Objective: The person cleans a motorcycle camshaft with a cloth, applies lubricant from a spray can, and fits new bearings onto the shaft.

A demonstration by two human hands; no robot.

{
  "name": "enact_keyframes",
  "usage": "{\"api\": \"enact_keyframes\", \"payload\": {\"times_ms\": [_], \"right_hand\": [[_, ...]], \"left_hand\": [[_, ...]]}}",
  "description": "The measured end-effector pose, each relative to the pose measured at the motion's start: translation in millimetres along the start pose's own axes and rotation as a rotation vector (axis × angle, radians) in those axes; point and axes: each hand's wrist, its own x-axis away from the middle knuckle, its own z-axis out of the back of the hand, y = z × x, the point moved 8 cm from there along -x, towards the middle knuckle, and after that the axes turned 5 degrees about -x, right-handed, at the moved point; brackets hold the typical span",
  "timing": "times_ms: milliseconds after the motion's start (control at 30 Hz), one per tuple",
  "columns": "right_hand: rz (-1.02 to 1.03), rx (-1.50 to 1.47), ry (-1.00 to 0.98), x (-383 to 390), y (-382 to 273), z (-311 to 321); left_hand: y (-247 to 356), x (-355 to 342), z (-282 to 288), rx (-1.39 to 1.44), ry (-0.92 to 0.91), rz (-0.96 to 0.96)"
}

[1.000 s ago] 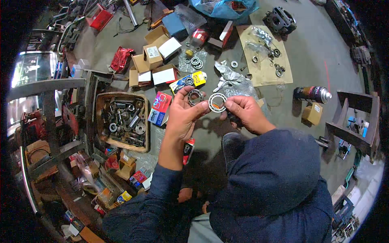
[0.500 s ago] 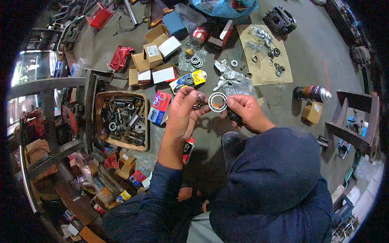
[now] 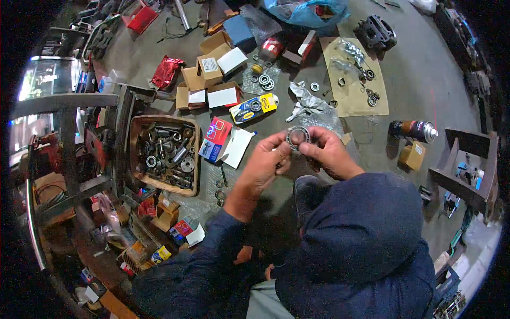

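A ball bearing (image 3: 299, 129) is held up in front of me, tilted, with its round opening showing. My right hand (image 3: 333, 155) pinches its right side, thumb across the near rim. On its left side my left hand (image 3: 267, 162) has thumb and forefinger closed on the ring, the other fingers curled beneath. Whether anything else sits in the curled left fingers is hidden. Left of my left hand lies an opened red and blue box (image 3: 215, 139) with a white flap. Beyond it a bearing (image 3: 255, 106) rests on a yellow and blue box (image 3: 268, 101).
A wooden-edged tray (image 3: 196, 159) of metal parts stands at left. Several opened cartons (image 3: 210, 74) lie beyond. Brown paper (image 3: 350, 106) bears bearings at the far right, near an engine cylinder block (image 3: 376, 33). A spray can (image 3: 411, 131) lies beside a small carton (image 3: 412, 156).
My left hand has come right, onto the bearing, and its raised fingers have curled in. The bearing has tilted and is now between both hands. The whole view has shifted slightly.
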Motion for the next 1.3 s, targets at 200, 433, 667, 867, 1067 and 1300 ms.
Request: {"api": "enact_keyframes", "payload": {"times_ms": [200,433,667,867,1067,1300], "right_hand": [[-0.049,-0.007,0.06,3,6,9],[0.058,0.296,-0.175,1,-1,-5],[-0.195,-0.046,0.039,0,13,9],[-0.209,0.343,-0.11,-1,-9,3],[-0.067,0.44,-0.434,-9,-1,-12],[-0.139,-0.003,0.027,-14,6,40]], "left_hand": [[-3,0,-2,0.058,-0.003,0.028],[-19,11,7,-0.052,-0.087,0.362],[-10,1,-2,0.037,-0.035,0.086],[-17,12,2,-0.094,-0.16,0.298],[-32,25,-7,-0.107,-0.21,0.48],[3,8,25,0.163,0.083,0.228]]}}
